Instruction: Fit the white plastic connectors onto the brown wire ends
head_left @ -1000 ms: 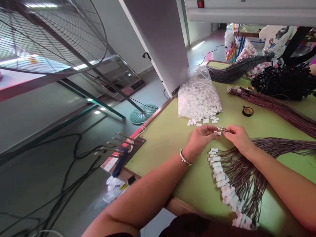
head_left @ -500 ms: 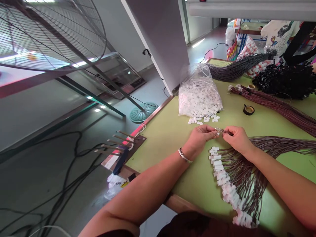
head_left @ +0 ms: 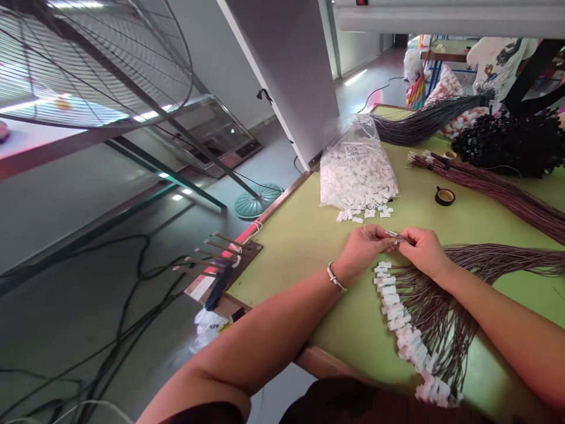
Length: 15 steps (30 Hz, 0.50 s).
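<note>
Fan guard far left, over floor strewn with dark cables. Green table next, with a clear bag of white connectors near its far edge. Left hand: fingertips pinched shut on the tips of thin wires, above the table. Right hand: closed on the same wires, just beside the left. Below both hands, a row of fitted connectors on brown leads. Tape roll lies beyond. Brown wire bundle runs off right.
</note>
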Available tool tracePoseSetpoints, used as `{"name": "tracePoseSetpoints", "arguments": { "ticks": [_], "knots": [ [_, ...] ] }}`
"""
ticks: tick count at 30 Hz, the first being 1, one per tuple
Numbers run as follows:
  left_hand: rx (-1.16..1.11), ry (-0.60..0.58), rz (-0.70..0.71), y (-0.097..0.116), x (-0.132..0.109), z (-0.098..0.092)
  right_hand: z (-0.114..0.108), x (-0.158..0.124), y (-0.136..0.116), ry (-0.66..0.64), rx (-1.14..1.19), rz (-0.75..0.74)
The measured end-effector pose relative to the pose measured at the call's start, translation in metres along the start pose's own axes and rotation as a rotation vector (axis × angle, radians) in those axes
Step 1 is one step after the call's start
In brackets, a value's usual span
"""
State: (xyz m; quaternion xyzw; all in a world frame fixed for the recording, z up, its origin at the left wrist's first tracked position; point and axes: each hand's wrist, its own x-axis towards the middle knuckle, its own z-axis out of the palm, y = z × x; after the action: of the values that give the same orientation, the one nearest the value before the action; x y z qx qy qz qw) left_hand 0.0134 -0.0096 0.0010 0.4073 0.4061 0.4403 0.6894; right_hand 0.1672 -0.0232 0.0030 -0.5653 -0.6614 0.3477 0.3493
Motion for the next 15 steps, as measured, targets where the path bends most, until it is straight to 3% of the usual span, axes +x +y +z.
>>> {"name": "tracePoseSetpoints", "arguments": {
  "ticks": [9,15],
  "knots": [
    [0.049,0.036,0.026,-0.0041,0.0004,0.0026,0.0032,0.0007,0.002,0.019,-0.038,0.013],
    [0.101,-0.01,-0.001,0.0032,-0.0003,-0.0066,-0.004,0.0015,-0.0002,-0.058,0.064,0.053]
  ]
}}
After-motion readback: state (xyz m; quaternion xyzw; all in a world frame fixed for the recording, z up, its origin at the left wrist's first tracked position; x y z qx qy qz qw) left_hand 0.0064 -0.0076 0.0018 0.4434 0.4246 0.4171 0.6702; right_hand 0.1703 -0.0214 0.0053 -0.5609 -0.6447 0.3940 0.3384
